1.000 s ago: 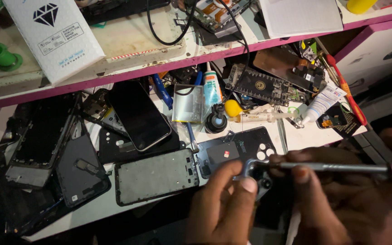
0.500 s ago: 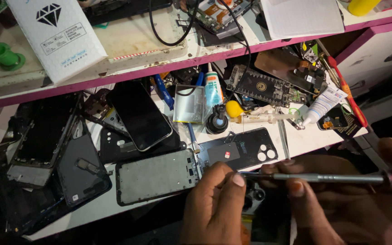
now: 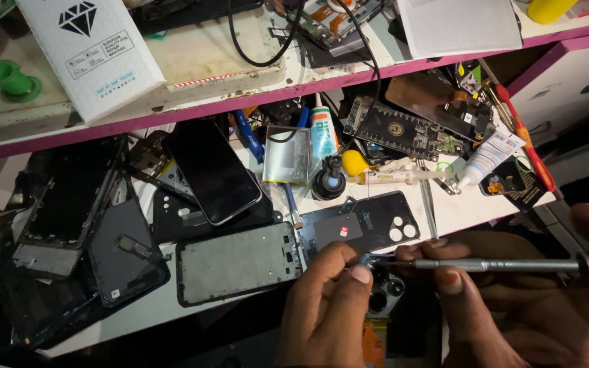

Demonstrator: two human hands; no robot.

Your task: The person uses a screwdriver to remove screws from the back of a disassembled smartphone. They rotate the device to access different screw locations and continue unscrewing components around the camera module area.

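Observation:
My right hand (image 3: 512, 307) grips a thin metal screwdriver (image 3: 485, 264) that lies level, its tip pointing left. My left hand (image 3: 325, 310) pinches at that tip, thumb and forefinger closed around it, just above the camera cluster of a dark opened phone (image 3: 383, 296) held low near the bench edge. What the fingers pinch is too small to tell. A black phone back cover (image 3: 363, 228) with camera holes lies flat just beyond both hands.
The white bench (image 3: 458, 211) carries a phone frame (image 3: 236, 262), a dark phone (image 3: 213, 170), broken screens (image 3: 69, 204), a glue tube (image 3: 322, 133), a circuit board (image 3: 397, 129) and a red-handled tool (image 3: 526, 146). A pink-edged shelf (image 3: 240, 102) above holds a white box (image 3: 93, 51) and cables.
Both hands have shifted slightly toward me with the screwdriver, uncovering more of the black back cover. My left fingers have closed tighter at the tool's tip.

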